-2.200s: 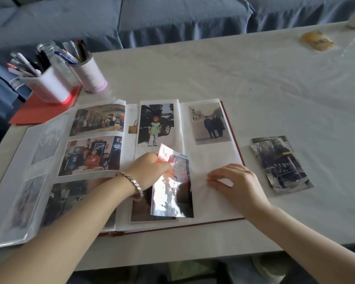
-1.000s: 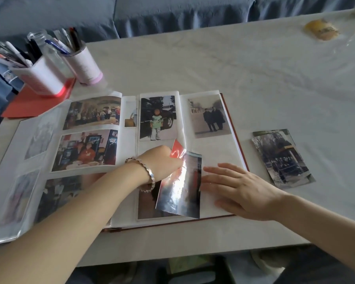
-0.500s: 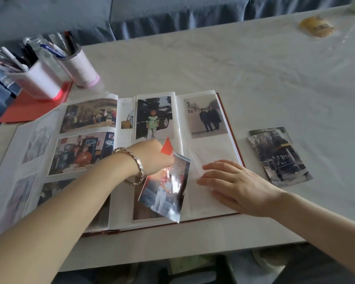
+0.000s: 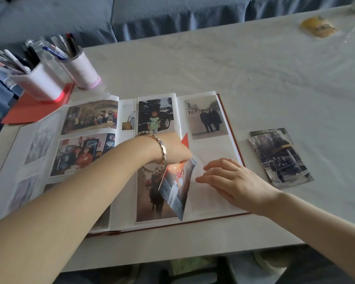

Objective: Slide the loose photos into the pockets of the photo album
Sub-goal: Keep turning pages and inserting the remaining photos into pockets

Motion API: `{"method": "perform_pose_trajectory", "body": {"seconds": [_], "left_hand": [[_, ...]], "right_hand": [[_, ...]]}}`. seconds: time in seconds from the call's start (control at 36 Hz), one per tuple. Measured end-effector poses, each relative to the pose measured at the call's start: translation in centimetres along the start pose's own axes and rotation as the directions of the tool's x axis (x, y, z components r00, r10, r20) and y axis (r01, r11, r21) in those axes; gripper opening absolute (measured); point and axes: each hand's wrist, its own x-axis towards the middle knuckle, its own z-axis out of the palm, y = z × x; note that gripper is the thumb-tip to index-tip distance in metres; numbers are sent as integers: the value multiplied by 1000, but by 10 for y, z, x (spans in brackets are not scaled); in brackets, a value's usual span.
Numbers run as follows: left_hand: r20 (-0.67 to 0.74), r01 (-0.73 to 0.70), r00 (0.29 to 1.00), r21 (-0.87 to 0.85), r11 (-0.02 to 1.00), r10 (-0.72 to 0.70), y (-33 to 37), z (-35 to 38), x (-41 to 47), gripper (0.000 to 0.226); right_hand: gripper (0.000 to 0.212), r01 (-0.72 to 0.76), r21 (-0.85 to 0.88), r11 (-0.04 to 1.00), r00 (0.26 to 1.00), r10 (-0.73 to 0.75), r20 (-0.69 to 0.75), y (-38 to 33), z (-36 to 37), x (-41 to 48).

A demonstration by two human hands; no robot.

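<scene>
- Photo album (image 4: 179, 115): lying open on the desk (image 4: 213, 64), near its front edge. Both pages carry filled pockets.
- Empty pocket (image 4: 213, 152): on the right-hand page, below the print of two figures in dark coats. Its clear film looks slightly raised at the left edge, though glare makes this uncertain.
- Loose photo (image 4: 175, 189): a glossy colour print, tilted, with its lower corner pointing at the album's front edge. It overlaps the seam between the middle column and the empty pocket. A red corner shows above the knuckles.
- Left hand (image 4: 176, 148): reaches across the album and grips the loose photo by its upper end. The fingers are curled under the palm and mostly hidden, and the print hangs down from them towards the viewer. A metal bracelet (image 4: 162, 150) sits on the wrist.
- Right hand (image 4: 236, 181): rests palm down on the lower right page. The fingers (image 4: 211, 175) are nearly straight and spread, holding nothing. Their tips lie just beside the right edge of the loose photo, at the pocket's mouth.
- Spare photos (image 4: 279, 158): a small stack, dark print on top, on the desk just right of the album.
- Pen cups (image 4: 82, 68): two white holders full of pens, at the far left. One stands on a red sheet (image 4: 31, 107).
- Yellow packet (image 4: 318, 27): at the far right corner of the desk.
- Blue sofa (image 4: 152, 15): behind the desk.
</scene>
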Motion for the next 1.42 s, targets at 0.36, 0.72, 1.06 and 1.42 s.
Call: {"method": "perform_pose_trajectory", "body": {"seconds": [0.36, 0.72, 1.06, 1.42], "left_hand": [[-200, -12, 979, -300, 954, -51, -31, 48, 41, 39], [-483, -194, 875, -286, 938, 34, -37, 65, 55, 41], [-447, -147, 894, -370, 917, -38, -28, 82, 50, 39], [-285, -90, 956, -521, 849, -74, -33, 69, 49, 19]], "right_hand": [[26, -14, 18, 1000, 994, 16, -104, -3, -2, 8], [28, -197, 155, 968, 973, 212, -87, -9, -3, 0], [46, -705, 274, 655, 690, 722, 51, -19, -12, -24], [47, -754, 455, 474, 559, 827, 66, -19, -12, -20]]}}
